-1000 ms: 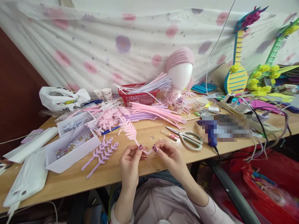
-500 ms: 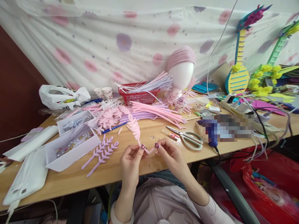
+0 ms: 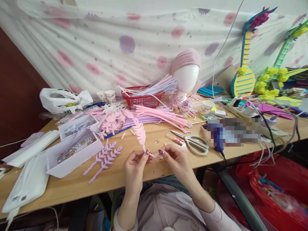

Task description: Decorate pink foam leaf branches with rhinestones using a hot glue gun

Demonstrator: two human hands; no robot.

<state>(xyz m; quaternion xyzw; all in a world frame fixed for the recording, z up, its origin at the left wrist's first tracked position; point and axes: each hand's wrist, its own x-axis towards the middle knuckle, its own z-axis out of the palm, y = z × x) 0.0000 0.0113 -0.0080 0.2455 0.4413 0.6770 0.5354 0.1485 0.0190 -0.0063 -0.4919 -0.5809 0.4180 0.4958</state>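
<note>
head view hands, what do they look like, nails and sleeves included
The left hand and right hand are ungloved, with dark red, glossy thumbnails. The left sleeve and right sleeve are pale greyish pink, ending on the forearms.

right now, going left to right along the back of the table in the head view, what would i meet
White plastic bag, stacked paper cups, red basket, white mannequin head, yellow-and-blue lute-shaped craft, green craft with yellow flowers.
</note>
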